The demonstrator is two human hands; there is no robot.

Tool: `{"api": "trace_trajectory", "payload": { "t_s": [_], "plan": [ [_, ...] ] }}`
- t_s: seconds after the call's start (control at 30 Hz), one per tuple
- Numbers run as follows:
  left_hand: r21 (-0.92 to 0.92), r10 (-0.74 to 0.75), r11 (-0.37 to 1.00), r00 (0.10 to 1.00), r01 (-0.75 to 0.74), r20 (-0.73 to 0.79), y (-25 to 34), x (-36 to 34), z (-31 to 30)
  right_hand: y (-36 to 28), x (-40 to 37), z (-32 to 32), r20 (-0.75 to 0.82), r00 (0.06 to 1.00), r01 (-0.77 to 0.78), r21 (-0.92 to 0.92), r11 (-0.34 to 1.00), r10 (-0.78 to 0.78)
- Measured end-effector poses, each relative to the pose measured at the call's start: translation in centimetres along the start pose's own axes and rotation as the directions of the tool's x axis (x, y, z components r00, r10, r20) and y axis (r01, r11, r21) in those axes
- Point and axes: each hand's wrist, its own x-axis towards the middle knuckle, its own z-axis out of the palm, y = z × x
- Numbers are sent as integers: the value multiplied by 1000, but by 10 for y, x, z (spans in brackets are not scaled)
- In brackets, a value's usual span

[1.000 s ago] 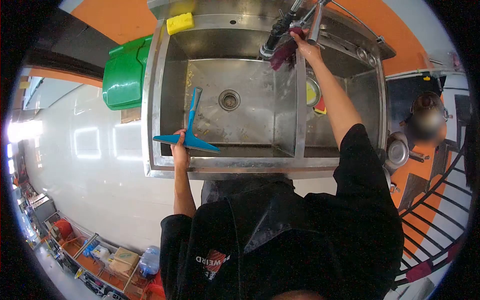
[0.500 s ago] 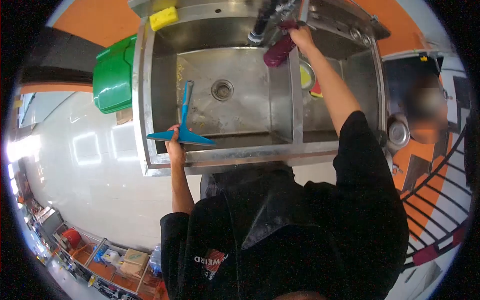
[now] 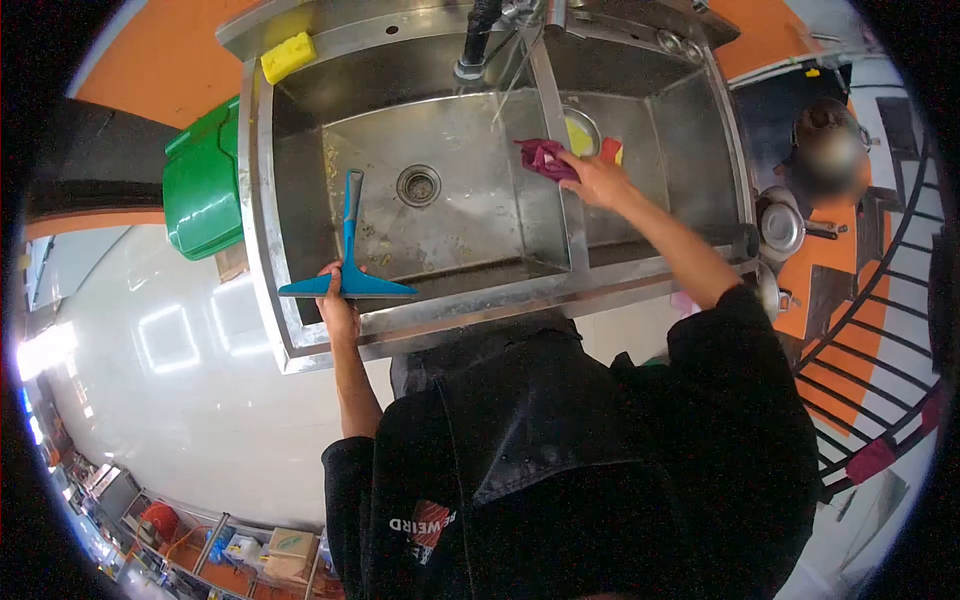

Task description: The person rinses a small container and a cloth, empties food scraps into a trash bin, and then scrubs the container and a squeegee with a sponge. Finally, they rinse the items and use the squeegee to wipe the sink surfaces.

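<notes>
My left hand (image 3: 340,308) grips a blue squeegee (image 3: 352,272) by its blade end, over the front left of the left sink basin (image 3: 455,180). The squeegee's handle points away from me, toward the back of the basin. My right hand (image 3: 598,182) is closed around a bunched maroon cloth (image 3: 545,160) above the divider (image 3: 572,225) between the two basins. Behind the divider, a round metal bowl (image 3: 594,122) with something yellow in it sits in the right basin, beside a red and yellow sponge (image 3: 612,150).
A yellow sponge (image 3: 288,58) lies on the sink's back left corner. The black faucet (image 3: 474,45) hangs over the left basin, with a thin stream of water nearby. A green bin (image 3: 203,185) stands at the left, and metal pans (image 3: 782,228) are at the right.
My right hand has drawn the maroon cloth from beside the faucet toward me, to the divider, and the cloth is now more bunched. My left hand still holds the squeegee.
</notes>
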Motion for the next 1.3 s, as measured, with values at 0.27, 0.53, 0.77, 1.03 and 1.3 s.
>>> {"api": "trace_trajectory", "payload": {
  "t_s": [0.27, 0.53, 0.77, 1.03, 1.3],
  "plan": [
    [39, 41, 998, 998, -43, 48, 0, -4, 1, -34, -122, 89, -287, 940, -107, 258, 960, 182],
    [-8, 9, 1000, 998, -9, 67, 0, 0, -3, -103, -146, 84, -412, 895, 220, 81, 972, -169],
    [-120, 15, 993, 996, -4, 86, 20, -17, 3, -170, -108, 112, -276, 909, 405, 408, 818, -313],
    [-108, 86, 991, 996, -81, 35, 84, -47, -22, -300, -43, 121, -403, 688, 726, 375, 577, -603],
    [-111, 250, 958, 958, -266, -143, 151, -81, -79, -395, 12, 116, -358, 623, 776, 398, 490, -695]
  ]
}}
